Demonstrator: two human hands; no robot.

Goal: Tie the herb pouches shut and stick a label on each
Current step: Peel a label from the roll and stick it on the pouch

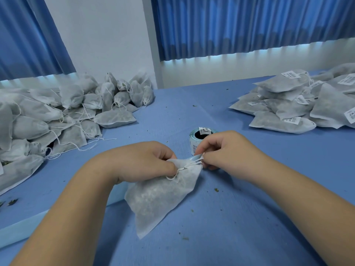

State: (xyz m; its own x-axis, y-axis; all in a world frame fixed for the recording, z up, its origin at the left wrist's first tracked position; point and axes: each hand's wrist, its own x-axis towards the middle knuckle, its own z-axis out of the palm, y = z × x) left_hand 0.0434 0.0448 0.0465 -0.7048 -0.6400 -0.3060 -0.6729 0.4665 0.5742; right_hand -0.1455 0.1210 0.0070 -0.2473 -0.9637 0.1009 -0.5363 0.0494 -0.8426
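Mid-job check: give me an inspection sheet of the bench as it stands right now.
Surface: blue table.
Job's things: pouch in both hands; label roll standing just beyond the hands; unlabelled pile on the left; labelled pile on the right.
Clutter: herb crumbs scattered over the table.
Hands: left hand grips the pouch's neck; right hand pinches the drawstring.
Cables: nothing seen.
Surroundings: blue curtains, white wall.

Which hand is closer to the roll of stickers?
The right hand. It sits just in front of the label roll, pinching the drawstring. The left hand is farther off to the roll's left, gripping the pouch neck.
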